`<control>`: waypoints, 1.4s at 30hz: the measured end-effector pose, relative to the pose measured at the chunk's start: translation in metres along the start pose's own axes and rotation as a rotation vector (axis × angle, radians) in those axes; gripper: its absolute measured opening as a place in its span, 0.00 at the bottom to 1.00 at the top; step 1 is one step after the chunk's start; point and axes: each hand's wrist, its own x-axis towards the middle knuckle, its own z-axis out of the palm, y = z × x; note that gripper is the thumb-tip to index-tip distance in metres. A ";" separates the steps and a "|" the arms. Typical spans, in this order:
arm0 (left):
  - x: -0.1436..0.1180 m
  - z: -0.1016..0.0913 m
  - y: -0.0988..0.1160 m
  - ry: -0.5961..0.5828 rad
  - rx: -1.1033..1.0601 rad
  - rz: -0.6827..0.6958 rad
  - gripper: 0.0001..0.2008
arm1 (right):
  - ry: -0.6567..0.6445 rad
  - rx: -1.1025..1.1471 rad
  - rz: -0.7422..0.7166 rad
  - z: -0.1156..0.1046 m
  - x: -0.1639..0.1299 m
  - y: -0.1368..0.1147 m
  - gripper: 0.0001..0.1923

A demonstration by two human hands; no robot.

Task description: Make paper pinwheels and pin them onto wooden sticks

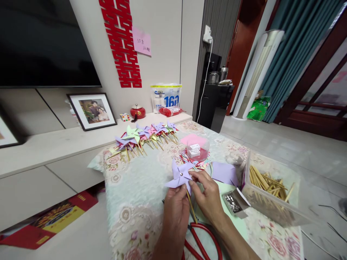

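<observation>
A light purple paper pinwheel [181, 174] with a silver pin at its centre is held over the table, on a thin wooden stick [192, 207]. My left hand [176, 204] is closed around the top of the stick, its thumb just under the blades. With thumb and fingertips, my right hand [207, 193] pinches the pinwheel's right blade. Below my hands lie red-handled scissors or pliers [204, 240], partly hidden by my arms. Close by on the right, a small open box [235, 203] holds silver pins, resting on light green paper [238, 225].
Several pinwheels [132, 134] lie in a row at the table's far left. A plastic bin [273, 206] of wooden sticks stands at the right. Behind the hands are a clear round container [198, 150] and purple paper sheets [224, 173]. A framed photo [92, 111] stands on the cabinet.
</observation>
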 end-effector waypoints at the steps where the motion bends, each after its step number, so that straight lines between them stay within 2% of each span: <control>1: 0.000 0.001 0.000 -0.002 -0.012 -0.003 0.09 | 0.005 0.005 -0.005 0.000 0.000 0.000 0.12; 8: 0.003 0.000 -0.002 -0.004 -0.016 -0.003 0.09 | 0.007 0.011 0.049 0.001 0.000 0.000 0.14; 17: 0.002 0.002 -0.002 0.047 -0.033 -0.002 0.11 | 0.003 0.034 0.030 -0.001 0.000 0.000 0.13; 29: 0.011 -0.009 -0.007 -0.018 -0.074 0.011 0.11 | -0.066 0.061 0.102 -0.003 0.001 0.000 0.14; 32: 0.017 -0.015 -0.001 0.010 -0.079 0.015 0.10 | -0.155 0.082 0.199 -0.006 0.004 -0.005 0.10; 36: 0.025 -0.025 0.009 0.069 -0.087 0.055 0.09 | -0.440 0.164 0.353 -0.008 0.004 -0.010 0.12; 39: 0.028 -0.030 0.013 0.119 -0.091 0.053 0.10 | -0.630 0.198 0.399 -0.004 0.000 -0.007 0.08; 42: 0.028 -0.030 0.014 0.098 -0.027 0.043 0.10 | -0.694 0.188 0.413 0.001 -0.006 -0.001 0.06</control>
